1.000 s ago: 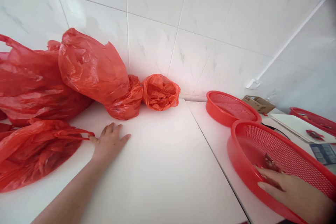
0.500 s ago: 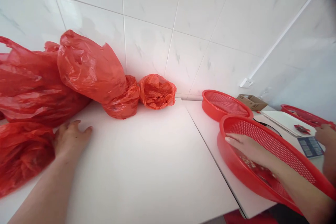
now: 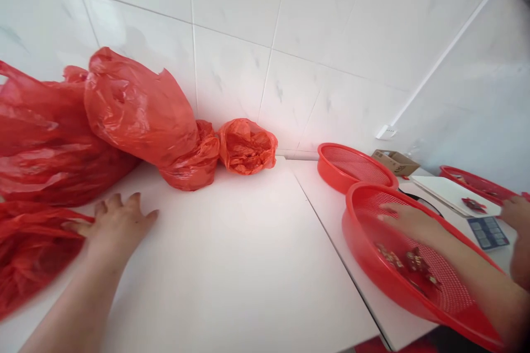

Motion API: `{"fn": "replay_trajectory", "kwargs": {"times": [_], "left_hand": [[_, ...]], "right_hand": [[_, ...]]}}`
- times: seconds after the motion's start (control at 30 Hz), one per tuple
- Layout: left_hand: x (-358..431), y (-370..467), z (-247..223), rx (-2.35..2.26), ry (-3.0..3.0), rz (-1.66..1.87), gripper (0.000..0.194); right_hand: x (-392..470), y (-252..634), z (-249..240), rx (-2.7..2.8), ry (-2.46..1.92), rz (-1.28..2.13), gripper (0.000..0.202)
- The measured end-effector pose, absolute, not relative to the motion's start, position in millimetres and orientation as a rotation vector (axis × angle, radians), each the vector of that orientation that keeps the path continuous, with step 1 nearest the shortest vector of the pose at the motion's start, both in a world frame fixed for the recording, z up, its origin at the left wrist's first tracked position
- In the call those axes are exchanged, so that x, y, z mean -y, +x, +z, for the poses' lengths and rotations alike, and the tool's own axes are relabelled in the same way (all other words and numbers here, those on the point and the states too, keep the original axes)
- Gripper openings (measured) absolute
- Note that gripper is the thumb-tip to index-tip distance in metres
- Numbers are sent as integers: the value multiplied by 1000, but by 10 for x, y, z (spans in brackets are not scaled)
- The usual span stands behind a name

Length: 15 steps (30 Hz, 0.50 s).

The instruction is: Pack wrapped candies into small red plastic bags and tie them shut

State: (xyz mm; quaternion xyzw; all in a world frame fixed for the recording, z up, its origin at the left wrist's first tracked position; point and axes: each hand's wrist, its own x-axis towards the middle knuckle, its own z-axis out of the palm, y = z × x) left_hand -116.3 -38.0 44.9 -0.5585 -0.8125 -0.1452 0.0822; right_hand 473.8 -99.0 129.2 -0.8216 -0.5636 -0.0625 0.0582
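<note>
My left hand (image 3: 114,223) has its fingers spread on the white table (image 3: 232,253), its outer finger touching the crumpled red bag (image 3: 37,253) at the far left. On the right, my right hand (image 3: 409,222) reaches over the large red sieve (image 3: 372,262), fingers apart and holding nothing visible. Small red-wrapped pieces (image 3: 418,265) lie on the mesh below that hand. Behind this sieve stands another red sieve (image 3: 337,174).
Full red bags (image 3: 141,105) and an open red bag (image 3: 248,149) line the tiled wall. At right are a cardboard box (image 3: 395,161), a scale (image 3: 488,233) with a packet on its plate, a farther red sieve (image 3: 476,185) and another person's hand (image 3: 515,212).
My left hand has shifted slightly right and its fingers have spread. My right hand has moved up and right within the sieve, uncovering more of the wrapped pieces.
</note>
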Motion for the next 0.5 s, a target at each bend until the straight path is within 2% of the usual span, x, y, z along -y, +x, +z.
{"fn": "replay_trajectory", "kwargs": {"times": [0.13,0.27,0.4,0.5], "left_hand": [[499,-880,566,2212,-1723,-487,48],[544,-664,601,2030,-1796,-607,45],[435,-609,395,1731,-2149,-645,43],[326,-621,207,1569,-2443,-659,42]], "right_hand": [[692,4086,1590,1877,-2283,-274,38],[360,3163,1747,2148,-1947,-323,35],[-45,2329,1606,2434,-1674,-257,28],[-364,1844,1431,2532,-1629,-272,28]]}}
